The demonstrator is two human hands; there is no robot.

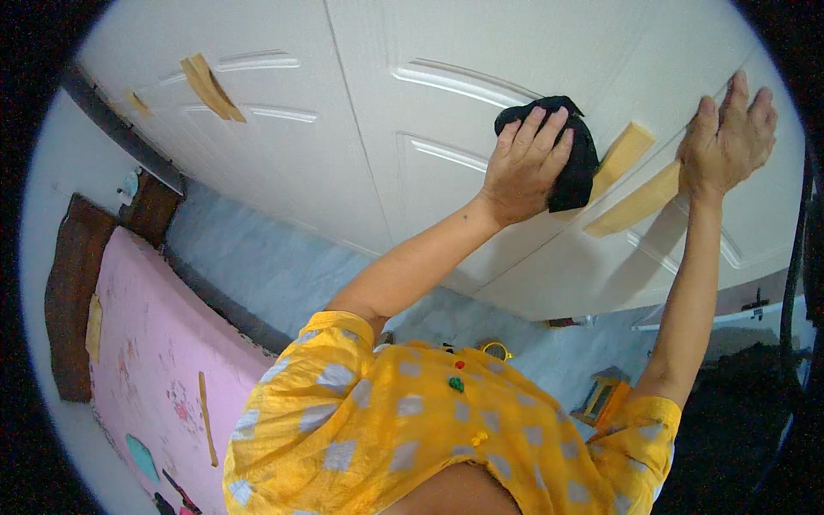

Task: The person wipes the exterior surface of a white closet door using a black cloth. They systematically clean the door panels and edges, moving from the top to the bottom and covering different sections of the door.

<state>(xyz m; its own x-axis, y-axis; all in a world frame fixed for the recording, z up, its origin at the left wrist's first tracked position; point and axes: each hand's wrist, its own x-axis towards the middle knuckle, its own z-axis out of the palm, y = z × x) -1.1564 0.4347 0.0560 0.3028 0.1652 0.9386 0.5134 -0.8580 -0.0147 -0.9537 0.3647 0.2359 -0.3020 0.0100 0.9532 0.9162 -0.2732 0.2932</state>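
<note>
My left hand (524, 164) presses a bunched black cloth (576, 170) against the white panelled door (444, 38) of what looks like a wardrobe. The fingers lie over the cloth, which partly covers the end of a raised curved moulding. To the right, my right hand (727, 141) rests on the neighbouring door, fingers spread and holding nothing. Between the hands, two tan strips (624, 151) (634, 199), apparently door handles, flank the door seam. The cloth is next to the upper strip; the lower one reaches my right wrist. My left palm is hidden.
Another tan strip (212, 87) is on the doors at the left. A bed with a pink cover (154, 322) stands lower left, with a thin tan strip (208, 418) and a teal item (142, 457) on it. An orange object (605, 402) stands on the bluish floor (244, 238).
</note>
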